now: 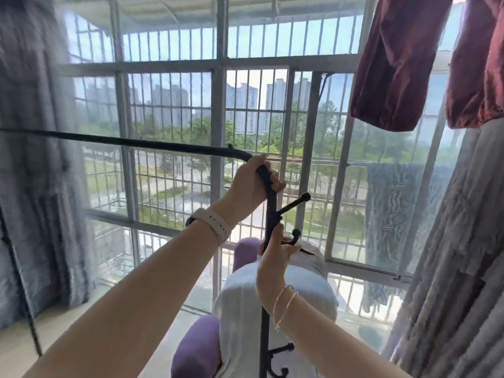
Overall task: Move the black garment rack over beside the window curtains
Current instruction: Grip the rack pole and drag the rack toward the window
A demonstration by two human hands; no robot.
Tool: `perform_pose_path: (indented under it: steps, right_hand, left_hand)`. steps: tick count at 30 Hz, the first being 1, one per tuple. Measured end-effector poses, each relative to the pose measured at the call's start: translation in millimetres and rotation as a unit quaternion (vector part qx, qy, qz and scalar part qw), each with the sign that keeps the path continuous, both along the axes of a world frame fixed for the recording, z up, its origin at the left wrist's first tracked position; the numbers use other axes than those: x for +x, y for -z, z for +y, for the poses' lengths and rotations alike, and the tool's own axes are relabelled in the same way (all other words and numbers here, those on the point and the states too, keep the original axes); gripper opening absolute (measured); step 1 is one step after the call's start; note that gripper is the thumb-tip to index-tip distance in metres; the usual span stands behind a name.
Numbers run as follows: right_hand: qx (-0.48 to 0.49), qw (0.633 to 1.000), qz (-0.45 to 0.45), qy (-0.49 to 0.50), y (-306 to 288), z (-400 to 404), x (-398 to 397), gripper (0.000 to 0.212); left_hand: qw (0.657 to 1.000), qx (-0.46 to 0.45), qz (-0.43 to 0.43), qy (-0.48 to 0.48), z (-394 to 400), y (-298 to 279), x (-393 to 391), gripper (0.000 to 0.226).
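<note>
Hands held the black garment rack (268, 211) at its upright post: the left hand (252, 184) was wrapped around the bend where the top bar met the post, the right hand (275, 252) clasped the post lower down, near a hook peg. The rack stood close to the window (174, 110), between grey curtains (458, 268) at either side. Judging by this, the move looked well along; final placing against a curtain and letting go seemingly remained.
</note>
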State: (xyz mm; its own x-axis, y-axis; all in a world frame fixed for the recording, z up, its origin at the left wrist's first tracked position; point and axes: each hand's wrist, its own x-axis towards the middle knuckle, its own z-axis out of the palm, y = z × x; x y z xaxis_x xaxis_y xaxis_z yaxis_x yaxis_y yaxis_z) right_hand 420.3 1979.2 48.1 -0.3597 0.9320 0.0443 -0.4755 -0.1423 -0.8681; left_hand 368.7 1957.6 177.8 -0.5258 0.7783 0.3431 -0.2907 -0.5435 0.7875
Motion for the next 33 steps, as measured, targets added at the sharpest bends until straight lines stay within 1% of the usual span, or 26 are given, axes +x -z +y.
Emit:
perform_pose_path:
  steps: [1, 2, 3, 4, 5, 7, 10, 12, 15, 19, 23, 26, 27, 29, 31, 33]
  right_hand:
    - [-0.004, 1.000, -0.001, -0.021, 0, -6, -4, 0.045]
    - [-0.018, 0.999, 0.011, -0.045, 1, -13, -8, 0.055]
    - [-0.022, 0.997, 0.034, -0.063, 1, -19, -10, 0.053]
    - [-0.010, 0.996, 0.053, -0.075, 3, -27, -12, 0.044]
    - [0.012, 0.996, 0.051, -0.077, 4, -34, -14, 0.040]
    - [0.047, 0.994, 0.043, -0.085, 7, -43, -19, 0.045]
    - [0.037, 0.988, 0.042, -0.146, 9, -55, -30, 0.044]
    - [0.026, 0.981, 0.039, -0.188, 7, -65, -34, 0.047]
    - [-0.003, 0.976, 0.053, -0.212, 2, -81, -40, 0.047]
    - [-0.010, 0.969, 0.054, -0.241, -1, -99, -51, 0.040]
    - [-0.019, 0.962, 0.054, -0.267, -3, -111, -65, 0.036]
    - [-0.015, 0.956, 0.065, -0.286, -4, -118, -77, 0.024]
    - [-0.010, 0.953, 0.070, -0.295, -3, -121, -82, 0.024]
    - [-0.002, 0.949, 0.070, -0.307, -2, -128, -91, 0.032]
    - [-0.005, 0.951, 0.062, -0.302, -1, -135, -101, 0.038]
    - [-0.009, 0.954, 0.058, -0.293, 1, -144, -113, 0.040]
  left_hand:
    - [1.000, -0.004, -0.003, -0.020, -7, 0, -3, 0.034]
    - [0.999, -0.008, -0.003, -0.042, -14, 0, -6, 0.035]
    - [0.998, -0.009, -0.001, -0.063, -22, 0, -9, 0.035]
    - [0.997, -0.011, 0.002, -0.081, -31, 1, -13, 0.036]
    - [0.995, -0.012, 0.005, -0.096, -40, 1, -16, 0.036]
    - [0.992, -0.013, 0.007, -0.124, -56, 1, -21, 0.036]
    - [0.983, -0.030, 0.018, -0.182, -75, -1, -25, 0.034]
    - [0.972, -0.061, 0.032, -0.223, -84, 0, -29, 0.031]
    - [0.952, -0.118, 0.074, -0.274, -99, 5, -36, 0.024]
    - [0.938, -0.145, 0.108, -0.294, -122, 10, -47, 0.020]
    - [0.931, -0.154, 0.112, -0.311, -139, 9, -57, 0.022]
    - [0.929, -0.145, 0.099, -0.327, -148, 9, -68, 0.023]
    - [0.929, -0.140, 0.095, -0.329, -152, 10, -74, 0.023]
    - [0.930, -0.134, 0.089, -0.330, -159, 11, -85, 0.023]
    - [0.932, -0.130, 0.090, -0.326, -166, 13, -96, 0.023]
    - [0.933, -0.129, 0.095, -0.321, -175, 14, -108, 0.023]
